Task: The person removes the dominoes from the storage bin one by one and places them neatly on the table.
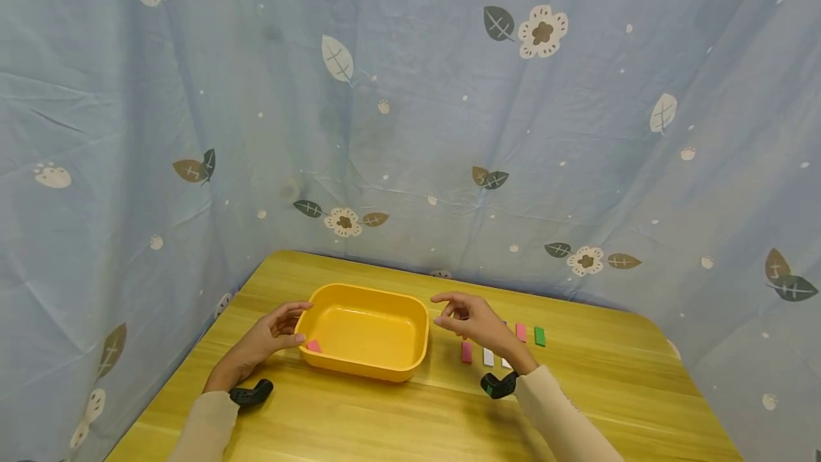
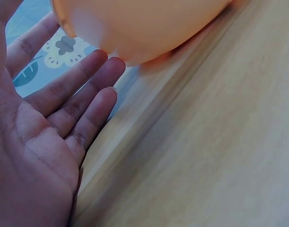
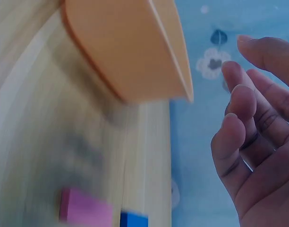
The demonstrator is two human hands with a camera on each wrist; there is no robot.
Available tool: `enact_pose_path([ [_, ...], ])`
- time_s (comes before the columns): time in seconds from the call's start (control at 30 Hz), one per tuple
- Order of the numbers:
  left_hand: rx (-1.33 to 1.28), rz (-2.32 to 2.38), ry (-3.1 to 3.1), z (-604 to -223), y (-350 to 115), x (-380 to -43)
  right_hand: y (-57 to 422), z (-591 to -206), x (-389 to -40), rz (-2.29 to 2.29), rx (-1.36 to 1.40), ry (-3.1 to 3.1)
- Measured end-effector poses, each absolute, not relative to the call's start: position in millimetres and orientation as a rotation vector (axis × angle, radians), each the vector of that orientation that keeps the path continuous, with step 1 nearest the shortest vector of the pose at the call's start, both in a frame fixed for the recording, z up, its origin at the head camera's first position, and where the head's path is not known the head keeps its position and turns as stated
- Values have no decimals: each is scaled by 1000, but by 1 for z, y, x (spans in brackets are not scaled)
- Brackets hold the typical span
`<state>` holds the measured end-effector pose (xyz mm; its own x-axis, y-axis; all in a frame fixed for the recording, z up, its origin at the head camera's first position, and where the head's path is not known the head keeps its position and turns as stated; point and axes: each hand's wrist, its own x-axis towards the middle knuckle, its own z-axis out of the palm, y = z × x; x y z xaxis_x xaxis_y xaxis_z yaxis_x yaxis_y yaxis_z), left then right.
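A yellow rectangular plastic basin (image 1: pixel 359 368) sits on the table, with one small pink block (image 1: pixel 313 346) in its front left corner. My left hand (image 1: pixel 272 334) is at the basin's left end, fingertips and thumb at the rim; in the left wrist view its fingers (image 2: pixel 71 92) reach out nearly straight against the basin's outer wall. Just beyond the right rim my right hand (image 1: pixel 471 319) hovers in the air, fingers loosely bent. The right wrist view shows nothing between those fingers (image 3: pixel 241 104).
Right of the basin lie several small blocks: magenta (image 1: pixel 466 352), white (image 1: pixel 488 357), pink (image 1: pixel 521 332) and green (image 1: pixel 539 336). A blue block (image 3: pixel 135 220) shows in the right wrist view. My right forearm partly covers the group. A blue floral curtain (image 1: pixel 410 127) hangs behind the table.
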<state>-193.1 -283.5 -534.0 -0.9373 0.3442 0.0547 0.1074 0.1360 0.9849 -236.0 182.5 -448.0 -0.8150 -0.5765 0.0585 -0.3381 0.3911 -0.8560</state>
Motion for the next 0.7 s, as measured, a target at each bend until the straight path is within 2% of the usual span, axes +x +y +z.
enact_pose_path([
  [0.7,491,1908,2257,-536,-282,-193,69,-454,-237,-1349,-974,2217],
])
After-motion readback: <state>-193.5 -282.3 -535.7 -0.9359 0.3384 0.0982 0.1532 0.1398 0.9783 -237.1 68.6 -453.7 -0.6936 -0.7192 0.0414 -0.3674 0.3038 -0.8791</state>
